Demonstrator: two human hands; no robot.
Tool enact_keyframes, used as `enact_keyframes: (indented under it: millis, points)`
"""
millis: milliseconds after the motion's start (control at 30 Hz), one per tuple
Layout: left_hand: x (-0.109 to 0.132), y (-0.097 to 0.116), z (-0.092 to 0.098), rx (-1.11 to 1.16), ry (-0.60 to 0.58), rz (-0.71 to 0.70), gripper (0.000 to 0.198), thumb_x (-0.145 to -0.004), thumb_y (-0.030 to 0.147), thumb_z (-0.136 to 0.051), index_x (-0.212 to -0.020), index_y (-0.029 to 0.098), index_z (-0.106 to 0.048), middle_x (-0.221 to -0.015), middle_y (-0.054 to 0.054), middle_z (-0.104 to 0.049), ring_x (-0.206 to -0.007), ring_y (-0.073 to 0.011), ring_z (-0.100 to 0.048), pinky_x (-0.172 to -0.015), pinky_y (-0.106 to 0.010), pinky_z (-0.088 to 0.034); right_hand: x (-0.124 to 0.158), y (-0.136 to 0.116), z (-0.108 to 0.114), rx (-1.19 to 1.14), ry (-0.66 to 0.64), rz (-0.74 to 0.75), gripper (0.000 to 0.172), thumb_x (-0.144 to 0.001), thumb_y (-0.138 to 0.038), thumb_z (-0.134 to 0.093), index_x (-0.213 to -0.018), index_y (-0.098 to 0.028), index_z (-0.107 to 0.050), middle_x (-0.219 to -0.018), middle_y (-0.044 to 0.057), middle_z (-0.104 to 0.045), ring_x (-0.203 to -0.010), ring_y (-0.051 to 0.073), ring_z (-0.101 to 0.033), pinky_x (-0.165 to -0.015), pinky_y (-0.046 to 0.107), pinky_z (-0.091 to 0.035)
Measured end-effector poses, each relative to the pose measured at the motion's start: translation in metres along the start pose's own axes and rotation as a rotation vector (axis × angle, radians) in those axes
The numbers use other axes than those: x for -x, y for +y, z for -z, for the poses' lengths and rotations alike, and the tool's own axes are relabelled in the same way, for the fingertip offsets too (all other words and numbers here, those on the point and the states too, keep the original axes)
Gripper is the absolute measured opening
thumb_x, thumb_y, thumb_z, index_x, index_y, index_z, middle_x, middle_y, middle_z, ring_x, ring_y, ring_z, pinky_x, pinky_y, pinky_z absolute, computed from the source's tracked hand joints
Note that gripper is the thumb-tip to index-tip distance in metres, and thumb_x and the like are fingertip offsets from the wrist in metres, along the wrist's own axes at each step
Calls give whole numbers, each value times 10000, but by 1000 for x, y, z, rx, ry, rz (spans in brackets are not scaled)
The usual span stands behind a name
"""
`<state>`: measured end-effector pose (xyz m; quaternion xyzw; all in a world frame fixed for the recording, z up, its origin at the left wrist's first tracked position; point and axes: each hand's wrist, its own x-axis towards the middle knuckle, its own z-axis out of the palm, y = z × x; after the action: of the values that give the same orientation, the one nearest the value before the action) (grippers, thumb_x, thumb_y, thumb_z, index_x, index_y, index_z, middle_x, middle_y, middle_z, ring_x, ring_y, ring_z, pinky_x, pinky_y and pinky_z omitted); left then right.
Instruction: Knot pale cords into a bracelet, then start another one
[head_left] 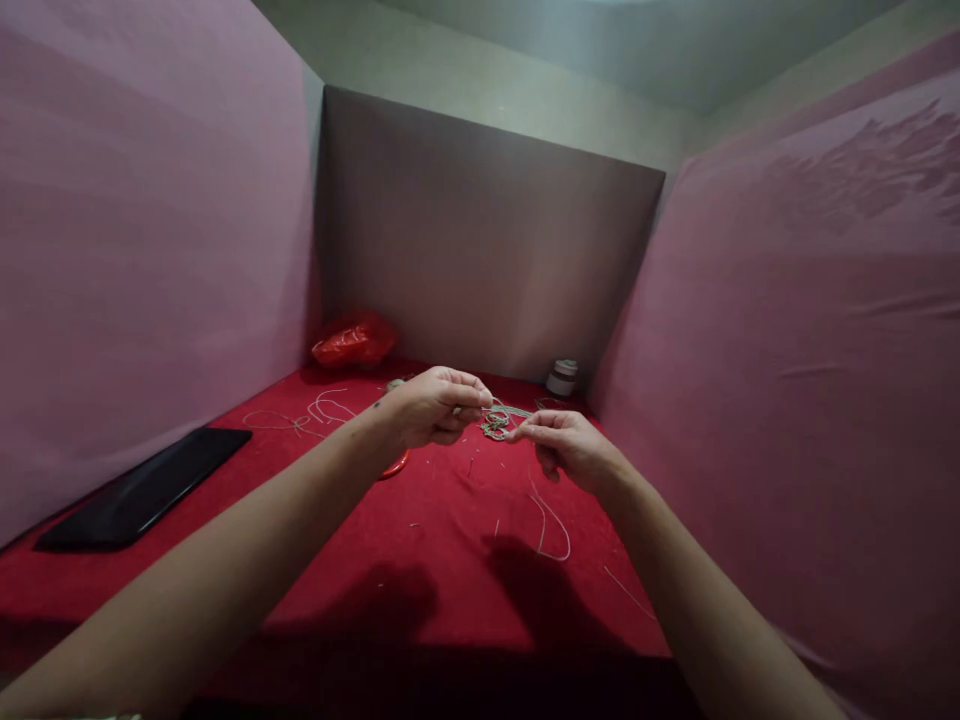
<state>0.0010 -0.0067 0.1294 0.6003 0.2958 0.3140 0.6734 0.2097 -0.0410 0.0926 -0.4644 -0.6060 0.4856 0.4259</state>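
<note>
My left hand (442, 405) is raised over the red cloth, thumb and fingertips pinched on a thin pale cord. Level with it, my right hand (564, 442) also pinches cord between thumb and forefinger. Between the two hands shows a small knotted cord piece (495, 426), greenish and beige; whether it hangs from the fingers or lies on the cloth behind them, I cannot tell. Below my right hand, a loose loop of pale cord (568, 545) trails down toward the cloth. The exact points of grip are too small to make out.
Red cloth (457, 560) covers the table, strewn with short cord scraps. Loose cord (300, 422) lies at left, near a black flat object (142, 490). A red plastic bag (356, 340) and a whitish spool-like container (562, 378) stand behind. An orange-red rim (396, 464) peeks from under my left wrist.
</note>
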Motion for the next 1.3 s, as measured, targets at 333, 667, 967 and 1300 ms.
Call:
enact_keyframes:
  millis: [333, 667, 967, 1300]
  points:
    - [-15, -29, 15, 83, 15, 39, 90, -762, 201, -602, -723, 129, -566, -529, 26, -516, -301, 2, -251, -301, -138, -160, -28, 36, -20, -412, -266, -34, 326, -793, -376, -603, -1042, -165, -584, -864, 54, -668, -342, 10, -299, -288, 167, -254]
    - [-25, -69, 46, 177, -68, 221, 116, -778, 183, -565, -763, 77, -609, -462, 40, -443, -280, -6, -207, -284, -151, -186, -43, 60, -20, -374, -57, -86, 229, -682, -314, -677, -696, -165, -505, -458, -94, -383, -329, 16, -192, -302, 164, -128]
    - [-34, -104, 20, 78, 143, 20, 263, -805, 286, -534, -1024, 146, -573, -525, 47, -502, -332, -33, -266, -370, -173, -201, -44, 82, -50, -166, 173, 23, 182, -705, -319, -611, -643, -148, -605, -490, -44, -455, -438, 65, -339, -424, 209, -265]
    - [-26, -124, 12, -998, 176, -274, 183, -829, 200, -463, -999, 177, -525, -638, -22, -563, -539, -159, -516, -545, -246, -303, -37, 94, -56, -137, 187, -32, 221, -720, -308, -546, -556, -167, -503, -429, -65, -351, -389, 58, -284, -404, 211, -219]
